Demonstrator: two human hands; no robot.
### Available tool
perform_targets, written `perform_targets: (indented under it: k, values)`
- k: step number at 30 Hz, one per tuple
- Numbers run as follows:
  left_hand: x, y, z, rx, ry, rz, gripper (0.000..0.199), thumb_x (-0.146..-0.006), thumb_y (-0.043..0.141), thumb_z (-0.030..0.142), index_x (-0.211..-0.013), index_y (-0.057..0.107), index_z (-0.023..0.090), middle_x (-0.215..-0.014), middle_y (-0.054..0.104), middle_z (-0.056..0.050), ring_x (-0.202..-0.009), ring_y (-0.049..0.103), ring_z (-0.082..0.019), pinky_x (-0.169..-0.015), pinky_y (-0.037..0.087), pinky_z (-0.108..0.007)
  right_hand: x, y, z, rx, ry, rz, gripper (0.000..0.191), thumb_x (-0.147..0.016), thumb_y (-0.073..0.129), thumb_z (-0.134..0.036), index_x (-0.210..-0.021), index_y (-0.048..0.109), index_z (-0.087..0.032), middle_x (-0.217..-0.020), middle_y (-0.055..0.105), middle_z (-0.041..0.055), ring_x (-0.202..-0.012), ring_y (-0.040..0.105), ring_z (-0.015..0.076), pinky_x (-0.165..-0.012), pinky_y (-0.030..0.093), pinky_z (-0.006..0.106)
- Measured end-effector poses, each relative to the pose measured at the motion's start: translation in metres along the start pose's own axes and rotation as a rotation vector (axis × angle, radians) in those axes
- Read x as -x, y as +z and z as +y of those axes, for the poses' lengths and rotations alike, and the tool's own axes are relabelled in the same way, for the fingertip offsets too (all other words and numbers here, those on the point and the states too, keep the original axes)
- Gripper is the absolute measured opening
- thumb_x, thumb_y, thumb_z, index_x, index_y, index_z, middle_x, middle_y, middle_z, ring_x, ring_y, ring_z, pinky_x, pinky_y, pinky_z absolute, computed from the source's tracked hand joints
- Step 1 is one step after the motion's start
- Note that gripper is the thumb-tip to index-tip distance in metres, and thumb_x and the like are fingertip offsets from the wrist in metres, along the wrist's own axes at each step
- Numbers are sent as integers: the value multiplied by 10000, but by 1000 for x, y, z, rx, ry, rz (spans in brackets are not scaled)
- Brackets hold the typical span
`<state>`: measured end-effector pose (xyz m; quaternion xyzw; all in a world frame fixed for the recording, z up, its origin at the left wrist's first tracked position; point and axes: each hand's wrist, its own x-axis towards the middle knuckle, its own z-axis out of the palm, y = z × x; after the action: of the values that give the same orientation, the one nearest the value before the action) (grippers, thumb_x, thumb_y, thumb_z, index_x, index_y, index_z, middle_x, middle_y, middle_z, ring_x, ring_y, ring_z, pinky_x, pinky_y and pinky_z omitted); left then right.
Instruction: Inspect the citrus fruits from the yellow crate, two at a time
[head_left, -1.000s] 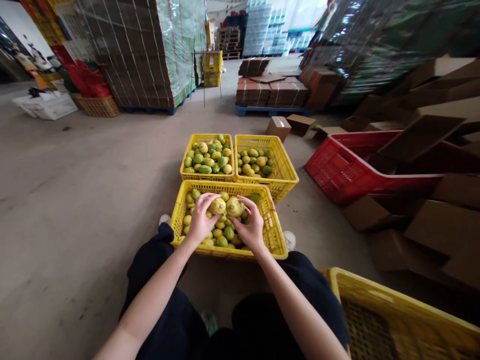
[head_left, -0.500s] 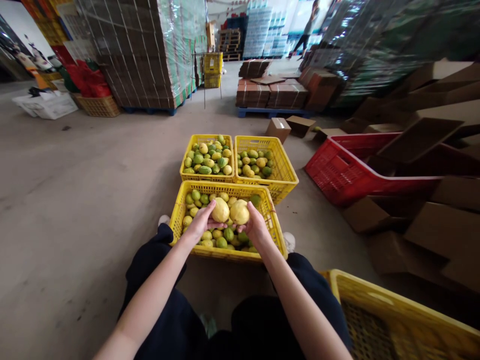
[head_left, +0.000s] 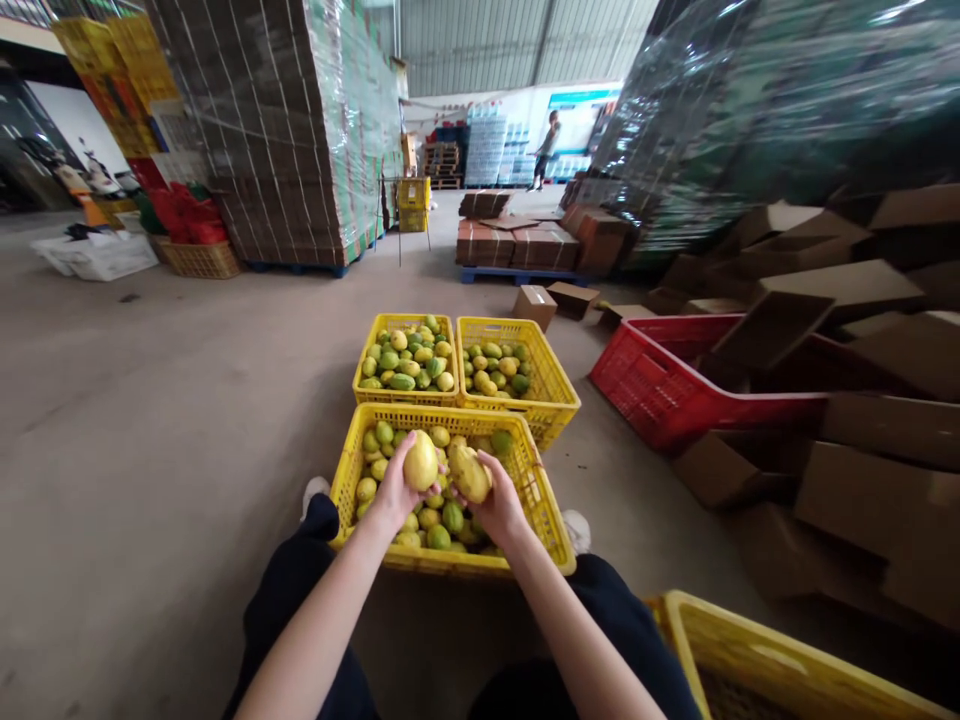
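My left hand (head_left: 403,482) is closed around a smooth yellow oval fruit (head_left: 421,461), held upright. In my right hand (head_left: 497,497) is a second yellow oval fruit (head_left: 471,474), tilted and with a few darker marks. I cannot tell its exact kind. Both hands are side by side above the near yellow crate (head_left: 487,562), which stands between my feet. Many similar green and yellow fruits (head_left: 452,517) lie in that crate, partly hidden behind my hands.
Beyond stand a left yellow crate (head_left: 405,397) and a right yellow crate (head_left: 551,385), both holding fruit. A red crate (head_left: 637,385) with cardboard boxes (head_left: 855,495) around it is on the right. Another yellow crate (head_left: 795,660) is at my lower right. A person (head_left: 547,150) walks far back.
The view has tipped up, so the crates sit lower in it. Both fruits have been turned in my hands, the right one now tilted. The distant person has shifted left in view.
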<state>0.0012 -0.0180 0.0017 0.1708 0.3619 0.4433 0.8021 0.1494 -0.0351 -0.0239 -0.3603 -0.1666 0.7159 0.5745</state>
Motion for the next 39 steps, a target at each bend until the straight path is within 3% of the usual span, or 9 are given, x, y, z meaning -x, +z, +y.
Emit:
perform_targets:
  k: [4,9,13,19,24,26,29,34,39]
  values:
    - [-3,7,-5,119,-18,-49,446,-903,457,467,-777,633,77,-560,608,-80,-463,570,-129,-420,452,-203,0,1,2,-46,11,-2,185,-739,727,-327,-749,652,-158,-613,682,8,-444,573,117,-353,392,199]
    - [-7,16,-12,156,90,-3,374,-904,498,443,-845,639,101,-623,634,-66,-483,592,-138,-402,442,-208,-2,5,-3,-171,24,131,183,-826,659,-338,-799,664,-157,-683,729,21,-550,663,150,-518,546,257]
    - [-7,15,-7,194,18,23,386,-949,449,430,-1036,630,100,-693,672,-78,-528,639,-157,-460,508,-233,-6,7,-6,-142,17,125,191,-851,637,-349,-817,666,-163,-671,731,38,-552,675,185,-483,539,288]
    - [-5,13,0,334,-35,-25,360,-990,367,326,-1116,607,89,-793,706,-112,-647,689,-178,-562,571,-259,-8,1,-6,-102,-3,127,205,-839,652,-398,-837,651,-193,-669,730,37,-525,665,198,-451,530,304]
    - [-2,12,1,408,-7,-43,331,-956,472,357,-1115,614,104,-840,715,-85,-714,699,-198,-653,609,-320,-3,2,-7,-115,2,66,78,-790,669,-226,-860,651,-194,-695,727,10,-514,645,152,-423,491,237]
    - [-1,11,1,434,4,-16,268,-924,540,311,-1059,624,95,-827,712,-79,-706,692,-182,-672,610,-310,-3,2,-7,-125,26,57,91,-808,637,-256,-844,650,-173,-670,719,33,-508,642,159,-396,461,230]
    - [-3,9,1,416,23,23,154,-898,562,219,-949,632,91,-793,708,-79,-679,682,-164,-653,599,-277,-7,-2,-6,-166,64,87,223,-862,559,-357,-775,629,-164,-618,702,68,-525,653,186,-419,473,250]
    - [-7,3,-1,283,-28,13,287,-918,527,338,-937,647,79,-815,706,-114,-590,660,-158,-473,518,-229,-14,-5,-2,-138,79,58,311,-913,475,-432,-765,608,-194,-645,712,69,-461,581,163,-402,426,246]
    - [-9,0,-5,255,-21,15,255,-934,512,314,-966,648,101,-858,715,-107,-668,682,-166,-601,561,-251,-12,2,-2,-174,30,140,253,-884,562,-462,-838,639,-226,-704,725,44,-574,643,192,-522,517,300]
